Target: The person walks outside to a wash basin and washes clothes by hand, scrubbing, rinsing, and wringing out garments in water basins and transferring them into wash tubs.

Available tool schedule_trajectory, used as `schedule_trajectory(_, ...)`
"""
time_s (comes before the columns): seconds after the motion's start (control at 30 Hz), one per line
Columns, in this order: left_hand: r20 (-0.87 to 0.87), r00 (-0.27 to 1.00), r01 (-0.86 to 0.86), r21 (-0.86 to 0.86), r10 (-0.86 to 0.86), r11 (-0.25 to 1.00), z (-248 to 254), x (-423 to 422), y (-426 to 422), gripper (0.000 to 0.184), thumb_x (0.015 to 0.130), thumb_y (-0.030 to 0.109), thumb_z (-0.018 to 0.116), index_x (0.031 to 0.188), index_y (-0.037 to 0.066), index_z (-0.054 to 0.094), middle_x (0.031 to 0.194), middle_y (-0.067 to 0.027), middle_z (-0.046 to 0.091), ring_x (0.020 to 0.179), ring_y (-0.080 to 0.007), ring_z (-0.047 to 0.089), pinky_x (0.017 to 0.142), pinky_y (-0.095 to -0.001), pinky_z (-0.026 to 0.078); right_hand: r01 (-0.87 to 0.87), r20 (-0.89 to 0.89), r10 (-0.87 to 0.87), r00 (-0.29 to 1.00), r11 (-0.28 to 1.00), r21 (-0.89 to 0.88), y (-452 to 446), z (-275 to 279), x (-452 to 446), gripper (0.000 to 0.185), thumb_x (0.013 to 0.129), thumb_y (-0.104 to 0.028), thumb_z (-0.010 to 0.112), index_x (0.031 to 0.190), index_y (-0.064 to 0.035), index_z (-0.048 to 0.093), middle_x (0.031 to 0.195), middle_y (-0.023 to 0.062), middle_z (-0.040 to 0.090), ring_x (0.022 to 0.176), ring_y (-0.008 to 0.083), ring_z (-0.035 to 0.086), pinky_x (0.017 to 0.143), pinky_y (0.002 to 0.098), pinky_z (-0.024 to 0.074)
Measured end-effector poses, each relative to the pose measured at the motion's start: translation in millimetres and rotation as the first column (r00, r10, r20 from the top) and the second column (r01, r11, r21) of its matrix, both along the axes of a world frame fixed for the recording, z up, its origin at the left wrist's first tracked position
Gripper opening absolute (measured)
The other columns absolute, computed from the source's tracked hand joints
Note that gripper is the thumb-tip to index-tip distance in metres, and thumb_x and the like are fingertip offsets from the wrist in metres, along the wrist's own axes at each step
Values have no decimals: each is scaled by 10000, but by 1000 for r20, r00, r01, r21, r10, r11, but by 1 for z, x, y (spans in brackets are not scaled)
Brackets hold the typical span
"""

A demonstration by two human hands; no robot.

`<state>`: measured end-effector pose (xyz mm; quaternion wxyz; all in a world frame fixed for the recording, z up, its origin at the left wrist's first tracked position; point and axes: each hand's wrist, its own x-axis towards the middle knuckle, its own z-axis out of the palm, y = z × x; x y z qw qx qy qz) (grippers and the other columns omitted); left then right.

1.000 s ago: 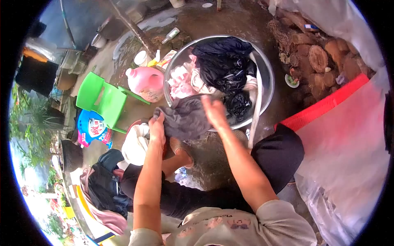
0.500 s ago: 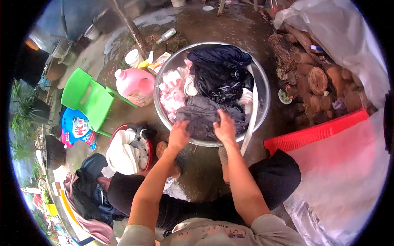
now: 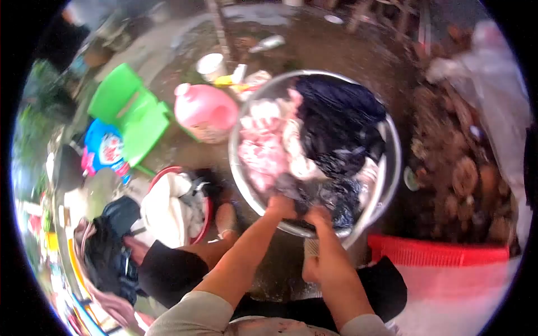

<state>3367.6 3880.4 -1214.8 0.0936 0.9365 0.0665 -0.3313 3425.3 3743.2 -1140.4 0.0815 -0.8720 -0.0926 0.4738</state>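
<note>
A wide metal basin (image 3: 394, 168) of wet laundry sits on the ground in front of me. At its near rim my left hand (image 3: 282, 206) is closed on a dark grey garment (image 3: 290, 186), bunched up above the knuckles. Close beside it, my right hand (image 3: 318, 215) is also closed on the grey cloth, its fingertips partly hidden and blurred. Wet black clothing (image 3: 342, 129) fills the back and right of the basin. Pink clothes (image 3: 262, 154) lie along its left side. Dark water shows just beyond my right hand.
Left of the basin stand a pink detergent jug (image 3: 206, 112), a green chair (image 3: 129, 109) and a blue detergent bag (image 3: 105, 145). A red tub (image 3: 208, 215) holds white clothes. On the right are a red plastic rack (image 3: 437, 252) and stacked logs (image 3: 464, 176).
Both hands have gone from open above the spread grey garment to gripping it near the rim, bunching it up. My view has shifted, so the basin appears lower and further right.
</note>
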Motion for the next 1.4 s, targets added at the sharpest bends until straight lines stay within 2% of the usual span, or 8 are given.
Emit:
schedule_trajectory(0.17, 120, 929, -211, -608, 351, 766, 79, -1, 36, 498, 652, 369, 721, 1035, 53, 684, 948, -125, 686, 891, -232, 637, 815, -363, 495, 80, -29, -75, 997, 938, 338, -8, -8, 13, 695, 610, -287, 824, 1221, -57, 585, 1199, 137, 605, 1090, 262, 570, 939, 356, 436)
schedule_trajectory(0.3, 166, 639, -70, -960, 751, 271, 133, 5, 68, 259, 677, 34, 683, 934, 38, 652, 862, -87, 653, 828, -179, 600, 777, -326, 478, 358, -234, -300, 925, 476, 803, -12, 51, 43, 316, 699, -37, 708, 1008, -38, 642, 948, 36, 639, 853, 137, 566, 785, 279, 457)
schedule_trajectory(0.43, 767, 322, 55, -600, 555, 798, 209, 9, 47, 281, 732, 19, 650, 1008, 45, 602, 904, -152, 560, 928, -324, 577, 813, -388, 464, 101, 267, -624, 734, 490, 866, -20, 113, 56, 328, 715, -8, 683, 1035, -54, 630, 985, 102, 661, 876, 213, 594, 803, 318, 450)
schedule_trajectory(0.57, 661, 716, -71, -253, 226, 965, 130, 3, 0, 252, 836, 248, 574, 1060, 141, 614, 986, -104, 578, 955, -316, 573, 822, -467, 426, 133, 648, -524, 552, 823, 553, -28, 70, 38, 391, 790, -51, 562, 1172, -120, 611, 1010, 215, 656, 953, 364, 625, 848, 418, 466)
schedule_trajectory(0.83, 196, 981, -12, -29, 17, 1000, 42, -32, -23, 568, 842, 487, 528, 1313, 171, 502, 1489, -104, 316, 1381, -299, 247, 1101, -499, 184, -43, 433, 18, 901, 998, 49, -28, -53, -24, 504, 792, -206, 528, 1287, -111, 522, 1252, 152, 569, 1199, 314, 512, 1048, 432, 332)
schedule_trajectory(1.07, 91, 995, -11, -219, 31, 976, 39, -9, 13, 437, 777, 369, 588, 1011, 7, 663, 912, -127, 693, 854, -315, 666, 787, -385, 530, 110, 66, -111, 992, 994, 11, -10, -43, -14, 590, 711, -439, 683, 1135, -31, 633, 1205, 190, 596, 1135, 336, 565, 949, 406, 445)
schedule_trajectory(1.23, 185, 747, -60, -938, 638, 343, 37, -52, 51, 714, 619, 82, 783, 1253, 10, 462, 1140, -146, 579, 1068, -283, 566, 931, -371, 459, 413, -99, -493, 864, 583, 700, 40, 62, -32, 456, 790, -386, 664, 1038, -4, 662, 981, 166, 684, 918, 249, 647, 813, 348, 485)
schedule_trajectory(1.4, -148, 596, 70, -969, 790, -235, 70, -63, 46, 631, 759, 126, 685, 1323, 77, 406, 1277, -93, 505, 1166, -235, 506, 970, -375, 437, 509, -495, -210, 843, 13, 861, 53, 203, -72, 235, 846, -196, 637, 961, 8, 655, 858, 57, 657, 760, 104, 590, 676, 257, 463)
